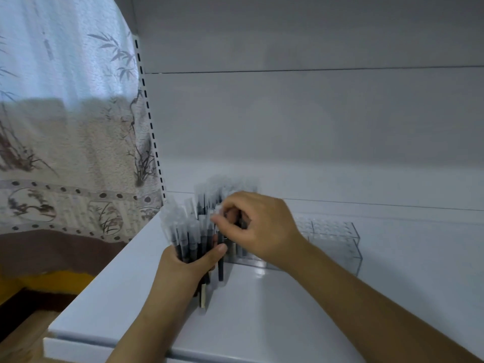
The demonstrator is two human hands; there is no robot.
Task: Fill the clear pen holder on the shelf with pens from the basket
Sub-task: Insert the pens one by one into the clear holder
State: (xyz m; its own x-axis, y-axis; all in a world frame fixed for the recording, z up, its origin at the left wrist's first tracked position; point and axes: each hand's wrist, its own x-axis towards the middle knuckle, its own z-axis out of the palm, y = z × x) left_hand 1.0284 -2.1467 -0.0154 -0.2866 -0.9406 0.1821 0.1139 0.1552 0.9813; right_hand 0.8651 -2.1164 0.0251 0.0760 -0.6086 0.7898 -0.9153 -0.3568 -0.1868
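My left hand [188, 265] grips a bundle of black pens [184, 231] with frosted clear caps, held upright over the white shelf [262, 310]. My right hand [258, 224] hovers just right of the bundle and pinches one pen [221, 258] by its upper part between thumb and fingers. Behind my right hand stands the clear pen holder [337, 242], a stepped acrylic rack with rows of holes. More capped pens [209, 195] stand in its left part; its right part shows empty holes. The basket is out of view.
The shelf's grey back panel [314, 127] rises behind the holder. A slotted upright [154, 142] marks the shelf's left end, and a patterned curtain [65, 127] hangs beyond it. The shelf's front edge [110, 341] runs across the lower left.
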